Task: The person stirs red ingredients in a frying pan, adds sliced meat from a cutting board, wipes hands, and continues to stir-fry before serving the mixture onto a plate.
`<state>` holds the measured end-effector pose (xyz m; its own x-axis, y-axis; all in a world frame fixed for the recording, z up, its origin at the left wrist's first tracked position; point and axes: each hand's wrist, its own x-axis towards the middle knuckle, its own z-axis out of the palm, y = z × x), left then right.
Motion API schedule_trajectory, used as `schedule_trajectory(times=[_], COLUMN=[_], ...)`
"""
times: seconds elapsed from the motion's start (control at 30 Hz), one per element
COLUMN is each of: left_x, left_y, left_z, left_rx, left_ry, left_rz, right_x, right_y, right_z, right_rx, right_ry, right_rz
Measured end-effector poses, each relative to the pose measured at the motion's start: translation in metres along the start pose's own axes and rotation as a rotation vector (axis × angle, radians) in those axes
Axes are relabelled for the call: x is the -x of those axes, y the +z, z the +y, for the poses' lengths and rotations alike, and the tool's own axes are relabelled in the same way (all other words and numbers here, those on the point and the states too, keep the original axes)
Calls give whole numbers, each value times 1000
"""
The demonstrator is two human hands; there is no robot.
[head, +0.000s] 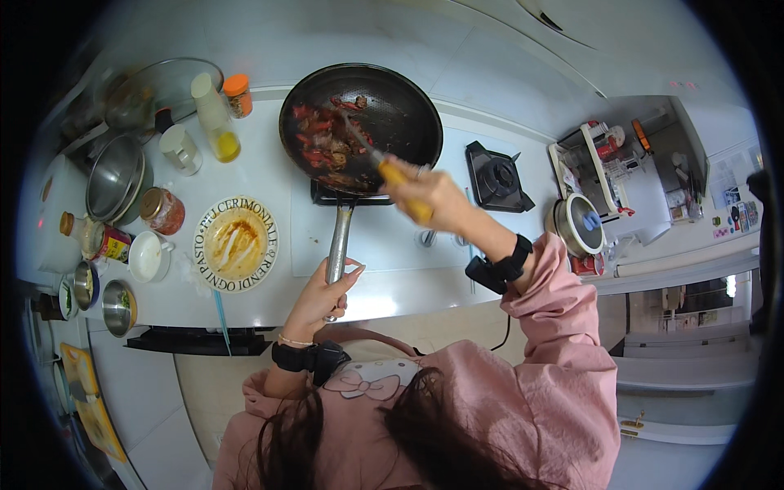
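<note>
A black frying pan (407, 122) is over the left burner, tilted, with dark browned pieces and red pepper pieces (318, 138) gathered at its left side. My left hand (323, 293) is closed around the pan's metal handle (339, 245). My right hand (427, 195) grips the yellow handle of a metal spatula (395, 174); its blurred far end is among the food. A used plate (239, 245) with lettering on its rim and brown sauce smears lies to the left of the pan handle.
At the left stand an oil bottle (217, 128), an orange-capped jar (237, 96), a white cup (149, 257), a jar of red sauce (162, 211) and metal bowls (118, 307). Blue chopsticks (221, 318) overhang the counter edge. Right are another burner (497, 177) and a lidded pot (577, 225).
</note>
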<state>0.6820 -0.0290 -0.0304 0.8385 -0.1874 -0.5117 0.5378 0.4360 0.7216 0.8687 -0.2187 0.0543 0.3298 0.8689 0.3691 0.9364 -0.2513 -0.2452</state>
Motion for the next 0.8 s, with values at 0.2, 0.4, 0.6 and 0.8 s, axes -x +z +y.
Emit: schedule_trajectory(times=[0.2, 0.4, 0.6, 0.8], left_x=[-2, -1, -2, 0], left_y=[3, 2, 2, 4], left_z=[-2, -2, -1, -2], left_rx=[29, 47, 18, 33], left_ry=[31, 38, 26, 33], left_rz=[6, 0, 25, 14], right_x=[27, 28, 8, 6], right_y=[-79, -111, -29, -5], right_z=[-69, -114, -24, -9], right_rx=[168, 112, 278, 358], right_ry=[-140, -151, -96, -84], right_rz=[-242, -315, -100, -235])
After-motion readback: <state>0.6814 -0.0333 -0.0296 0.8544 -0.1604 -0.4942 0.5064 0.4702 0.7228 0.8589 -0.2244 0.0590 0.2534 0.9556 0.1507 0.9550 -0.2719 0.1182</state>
